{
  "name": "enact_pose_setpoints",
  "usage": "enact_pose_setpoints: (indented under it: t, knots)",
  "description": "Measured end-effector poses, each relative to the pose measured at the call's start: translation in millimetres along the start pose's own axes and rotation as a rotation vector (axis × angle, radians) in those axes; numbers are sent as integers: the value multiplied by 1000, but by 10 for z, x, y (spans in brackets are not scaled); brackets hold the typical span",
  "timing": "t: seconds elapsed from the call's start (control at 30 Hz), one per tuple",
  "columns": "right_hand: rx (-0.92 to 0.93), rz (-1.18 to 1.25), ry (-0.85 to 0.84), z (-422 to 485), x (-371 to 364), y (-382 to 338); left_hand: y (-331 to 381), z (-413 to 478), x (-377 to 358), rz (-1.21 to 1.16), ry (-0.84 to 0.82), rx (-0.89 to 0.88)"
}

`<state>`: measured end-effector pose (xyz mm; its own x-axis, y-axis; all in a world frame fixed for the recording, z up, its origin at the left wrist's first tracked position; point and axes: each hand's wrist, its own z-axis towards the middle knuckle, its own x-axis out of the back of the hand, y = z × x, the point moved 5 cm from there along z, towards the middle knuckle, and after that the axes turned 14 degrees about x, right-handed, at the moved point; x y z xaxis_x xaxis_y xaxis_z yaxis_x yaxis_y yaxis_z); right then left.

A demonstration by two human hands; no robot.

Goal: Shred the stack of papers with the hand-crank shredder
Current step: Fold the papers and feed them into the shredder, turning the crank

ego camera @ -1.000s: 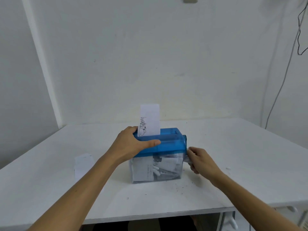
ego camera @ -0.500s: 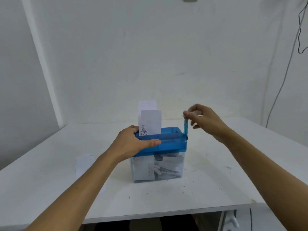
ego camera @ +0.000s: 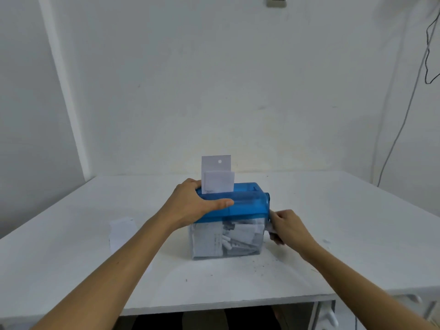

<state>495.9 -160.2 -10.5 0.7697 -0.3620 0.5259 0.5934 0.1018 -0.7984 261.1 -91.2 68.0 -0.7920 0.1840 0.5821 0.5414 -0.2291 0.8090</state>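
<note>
Both hands are on the shredder (ego camera: 247, 203), a small box with a blue top that stands near the middle of a white table (ego camera: 345, 222). Left hand (ego camera: 192, 206) grips the blue top from its left end, fingers curled over the far edge and thumb stretched along the front. Right hand (ego camera: 289, 228) sits low against the shredder's right side, fingers closed round the handle of the crank (ego camera: 268, 206), whose blue arm points downward. Open table lies on every side of the shredder: a broad stretch to the right, another to the left, and a band in front reaching the table's front edge, which both forearms cross. The far edge meets a plain pale wall (ego camera: 238, 79), and the left side runs into a corner of the room. The tabletop is matte white, with dark specks (ego camera: 259, 267) scattered in front of the shredder. A thin cable (ego camera: 402, 120) hangs down the wall at the right, and a switch (ego camera: 276, 1) shows at the top. Two white sheets (ego camera: 215, 167) stand upright in the slot on top, just beside the left fingers, the taller one behind with a round hole, the shorter in front. Below the blue top, the clear bin (ego camera: 204, 244) holds shreds (ego camera: 240, 236). The stack (ego camera: 122, 231) lies flat on the table, left of the left forearm and apart from the shredder.
</note>
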Motion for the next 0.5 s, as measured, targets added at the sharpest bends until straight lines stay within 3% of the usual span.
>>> enact_pose_setpoints:
  t: [0.27,0.37,0.5]
  knots:
    - [222,-246,-365,-254,636,-703,22,-9,-11,46,-28,14]
    - [322,-248,-235,-14,819,-880,15,0,-14,57,-43,9]
    - [349,-6,39,399,839,-847,13,18,-5,47,-56,5]
